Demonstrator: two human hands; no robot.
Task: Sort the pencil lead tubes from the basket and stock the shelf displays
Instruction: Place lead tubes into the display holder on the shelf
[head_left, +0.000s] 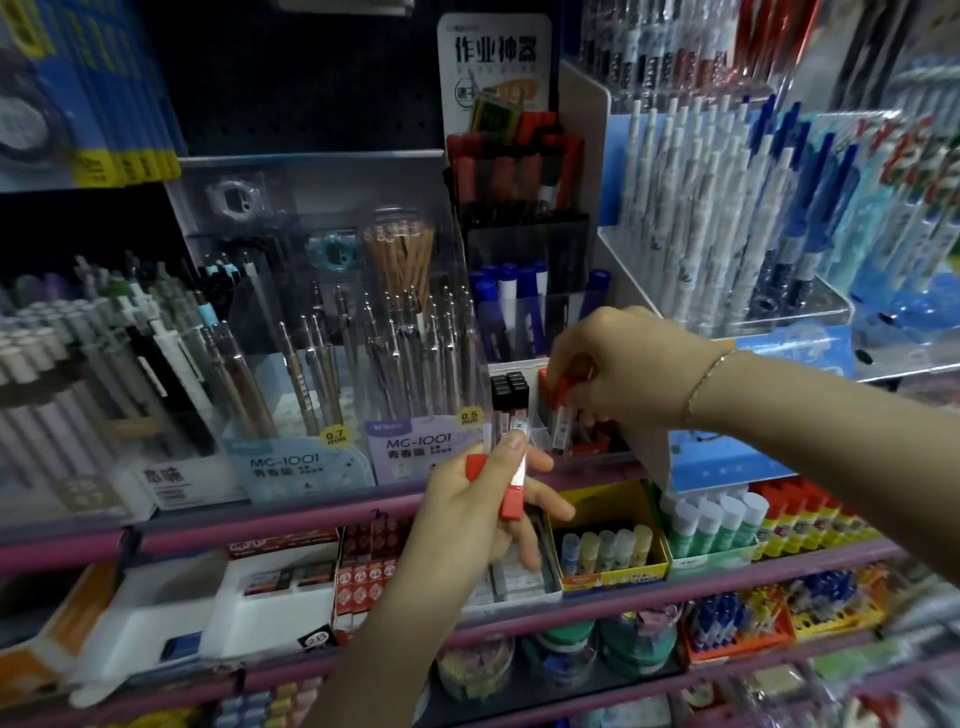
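So the thing that matters here is the clear display tray (540, 410) sitting on the pink shelf rail (311, 514), just right of the MC-1001 mechanical pencil box (415, 415). The person's right hand (623, 374) is directly over the right side of that tray, fingers curled and pinching a red-capped lead tube (563, 410) by its cap end. The tube's long axis runs nearly straight up and down, cap on top, clear body pointing down into the tray, so the next move looks like a simple downward push into the slot. Just left of it in the same tray stand the black-capped lead tubes (510, 392), upright and packed tight, so red goes beside black, not in with them

The left hand (483, 499) hangs below and in front of the tray, gripping a small bunch of spare red-capped tubes (511, 486), thumb pressed along them. Those lie tilted, red caps down toward the palm, clear ends up toward the tray. It's near the tray too, but the right hand is the one already there

The tubes look like hard glossy plastic, slim and squared off, with blocky matte caps; probably slippery. Tray walls are thin see-through acrylic. The basket isn't in view
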